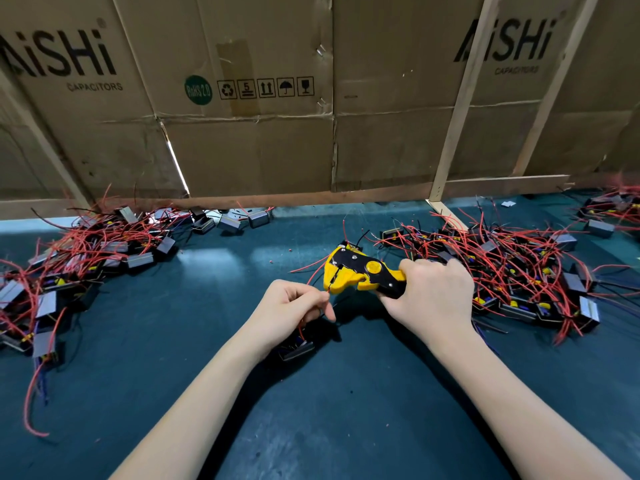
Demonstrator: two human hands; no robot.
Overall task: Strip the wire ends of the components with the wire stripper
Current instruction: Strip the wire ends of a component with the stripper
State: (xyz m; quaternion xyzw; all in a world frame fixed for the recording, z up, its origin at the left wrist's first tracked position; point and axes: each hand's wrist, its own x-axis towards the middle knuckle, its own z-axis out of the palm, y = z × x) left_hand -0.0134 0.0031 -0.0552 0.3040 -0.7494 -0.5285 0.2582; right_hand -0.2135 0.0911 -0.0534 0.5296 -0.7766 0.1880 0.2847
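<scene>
The desk (346, 427) wears a dark teal mat, matt and faintly mottled, with soft pale sheen where light falls near its far edge. The stripper (360, 271) is glossy yellow plastic over black plates, with small bright metal rivets and a shiny yellow round knob. The wires (450, 244) have smooth red plastic sheathing; a few are black. The components (138, 259) look like black plastic housings with dull grey metal faces that catch the light, some bearing small yellow and blue parts. The cardboard (259, 140) behind is brown, matt, creased and scuffed, printed in black, with a strip of brown tape. Pale bare wood battens (460, 98) brace it.
</scene>
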